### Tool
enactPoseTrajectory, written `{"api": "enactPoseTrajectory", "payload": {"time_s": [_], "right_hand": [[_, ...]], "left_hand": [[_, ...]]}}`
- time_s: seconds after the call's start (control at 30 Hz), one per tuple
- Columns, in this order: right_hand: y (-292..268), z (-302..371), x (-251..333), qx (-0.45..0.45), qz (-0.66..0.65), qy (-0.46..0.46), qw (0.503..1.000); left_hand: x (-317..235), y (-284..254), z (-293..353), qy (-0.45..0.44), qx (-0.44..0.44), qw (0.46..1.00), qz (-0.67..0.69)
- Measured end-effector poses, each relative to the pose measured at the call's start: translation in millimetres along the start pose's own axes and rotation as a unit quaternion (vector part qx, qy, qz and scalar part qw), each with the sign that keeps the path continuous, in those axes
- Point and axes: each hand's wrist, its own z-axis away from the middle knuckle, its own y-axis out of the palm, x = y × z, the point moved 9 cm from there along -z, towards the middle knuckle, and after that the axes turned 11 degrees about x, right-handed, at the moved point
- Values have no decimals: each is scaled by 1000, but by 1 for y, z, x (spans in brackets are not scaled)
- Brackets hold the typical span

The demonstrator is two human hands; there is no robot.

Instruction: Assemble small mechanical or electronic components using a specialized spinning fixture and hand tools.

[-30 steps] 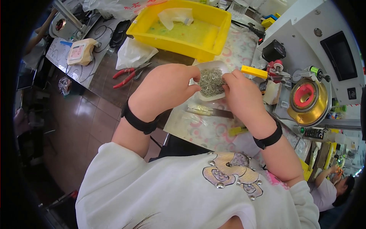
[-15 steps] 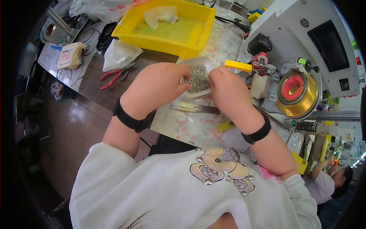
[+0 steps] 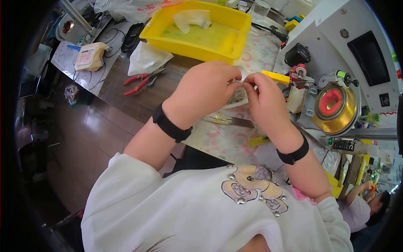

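Above a small white tray (image 3: 239, 105), my left hand (image 3: 208, 90) and my right hand (image 3: 266, 101) meet fingertip to fingertip. Each is closed in a pinch of thumb and forefinger. Whatever lies between the fingertips is too small to make out. Under them the tray holds a heap of thin silvery metal pieces (image 3: 237, 96), partly covered by both hands. Just nearer than the tray, a flat blade-like tool with a pale handle (image 3: 220, 119) rests on the patterned table cover.
A yellow bin (image 3: 195, 42) stands behind the hands. Red-handled pliers (image 3: 140, 82) and a white bag (image 3: 147, 59) lie left. At right, a machine holds a gold spool (image 3: 334, 107) and a yellow block (image 3: 276, 77). Another person (image 3: 365, 206) sits far right.
My left hand has moved right and its parted fingers have closed into a pinch. Both hands' fingertips now meet over the tray. The whole view has shifted slightly.
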Motion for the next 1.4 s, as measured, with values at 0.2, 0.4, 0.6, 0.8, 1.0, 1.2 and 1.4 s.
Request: {"api": "enactPoseTrajectory", "payload": {"time_s": [0.2, 0.4, 0.6, 0.8, 1.0, 1.2, 1.4], "right_hand": [[-1, 0, -1, -2, -32, 7, 999], [2, 1, -12, 8, -185, 59, 981], [7, 1, -24, 6, -326, 103, 940], [4, 1, -27, -15, -373, 112, 921], [0, -1, -23, -27, -364, 94, 926], [-2, 1, -19, -54, -397, 63, 914], [-2, -2, -15, -41, -372, 60, 925]], "left_hand": [[-5, 4, -3, 16, 6, 999, -27], [-2, -4, -2, 2, -30, 999, 40], [2, -8, -2, -17, -52, 992, 110], [2, -11, -2, -13, -66, 990, 124], [0, -11, -3, -5, -69, 992, 110], [13, -12, -1, -50, -60, 988, 134], [0, -22, 0, 4, -85, 991, 107]]}}
